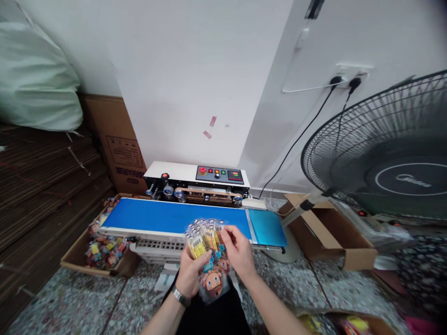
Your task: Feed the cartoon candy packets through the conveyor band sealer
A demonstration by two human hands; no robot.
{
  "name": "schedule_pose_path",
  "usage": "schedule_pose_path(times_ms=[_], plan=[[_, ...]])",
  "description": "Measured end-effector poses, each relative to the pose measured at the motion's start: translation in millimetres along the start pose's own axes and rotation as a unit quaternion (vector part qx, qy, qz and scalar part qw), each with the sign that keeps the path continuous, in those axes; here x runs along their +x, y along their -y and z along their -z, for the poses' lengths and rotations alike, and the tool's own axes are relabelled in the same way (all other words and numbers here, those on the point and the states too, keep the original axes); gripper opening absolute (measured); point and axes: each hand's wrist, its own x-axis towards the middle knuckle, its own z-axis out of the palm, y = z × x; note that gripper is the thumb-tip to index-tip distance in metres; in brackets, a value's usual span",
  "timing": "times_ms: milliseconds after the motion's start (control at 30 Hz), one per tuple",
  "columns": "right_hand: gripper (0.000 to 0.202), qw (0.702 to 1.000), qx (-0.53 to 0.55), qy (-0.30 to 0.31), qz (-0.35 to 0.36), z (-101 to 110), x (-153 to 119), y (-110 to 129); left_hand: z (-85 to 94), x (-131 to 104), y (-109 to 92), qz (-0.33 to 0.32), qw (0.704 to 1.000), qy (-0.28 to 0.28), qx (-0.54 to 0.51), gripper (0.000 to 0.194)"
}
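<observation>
Several clear plastic packets [213, 279] with cartoon faces and yellow labels are fanned out above my lap. My left hand [191, 272] grips the fan from its left side, thumb across the front; a metal watch is on that wrist. My right hand [237, 249] pinches the upper right edge of the packets between thumb and fingers. Just beyond both hands lies the blue conveyor belt [150, 216] of a band sealing machine [174, 171], whose control panel [219, 174] has a lit display. The packets overlap the belt's near edge in the view.
At left, an open carton [78, 256] holds many similar packets beside stacked flat cardboard [42, 186]. A large fan [401, 177] stands at right, near an open cardboard box [328, 228]. Another box [373, 321] with packets is at the bottom right. Cords run to a wall socket [352, 77].
</observation>
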Motion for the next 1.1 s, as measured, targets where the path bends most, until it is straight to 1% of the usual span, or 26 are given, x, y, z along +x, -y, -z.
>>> schedule_pose_path(times_ms=[67,133,233,300,400,467,533,667,900,967,1033,1100], plan=[[0.025,0.998,-0.041,-0.034,0.013,-3.8,-3.0,0.5,-2.5,-1.1,3.5,0.001,1.0,-0.004,-0.007,0.046],[0.025,0.997,-0.063,-0.049,0.023,-5.3,-3.9,1.7,-3.5,-1.5,5.2,0.004,1.0,-0.008,-0.01,0.047],[0.026,0.996,-0.053,-0.064,0.02,-5.2,-2.8,2.0,-1.9,-0.4,4.4,0.001,1.0,-0.015,-0.011,0.046],[0.025,0.998,-0.018,-0.062,0.009,-4.4,-1.1,1.0,0.0,0.8,2.6,0.001,1.0,-0.018,-0.009,0.046],[0.027,0.999,0.044,-0.019,-0.007,-2.7,1.6,-1.9,2.0,2.0,0.7,0.001,1.0,-0.021,-0.011,0.045],[0.027,0.998,0.053,0.002,-0.015,-1.8,2.8,-4.2,2.4,1.9,1.0,-0.001,1.0,-0.022,-0.011,0.045],[0.026,0.999,0.044,-0.002,-0.02,-1.6,3.5,-5.8,2.5,1.2,2.8,-0.001,1.0,-0.019,-0.01,0.045],[0.023,0.998,0.045,-0.029,-0.02,-4.0,3.7,-5.4,2.8,0.4,6.9,0.003,1.0,-0.002,-0.015,0.045],[0.022,0.998,0.041,-0.04,-0.011,-5.7,-3.7,-2.7,-1.8,1.5,0.8,0.003,0.999,-0.022,-0.032,0.042],[0.021,0.998,0.023,-0.058,0.002,-5.3,-5.6,-2.9,-3.9,2.2,-0.5,0.011,0.999,-0.024,-0.043,0.041],[0.021,0.995,0.023,-0.101,0.004,-4.3,-3.3,-6.6,-3.8,3.9,0.2,0.021,0.998,-0.031,-0.049,0.041],[0.023,0.988,0.044,-0.148,-0.005,-0.9,5.5,-17.5,-0.6,6.4,2.2,0.032,0.997,-0.048,-0.048,0.042]])
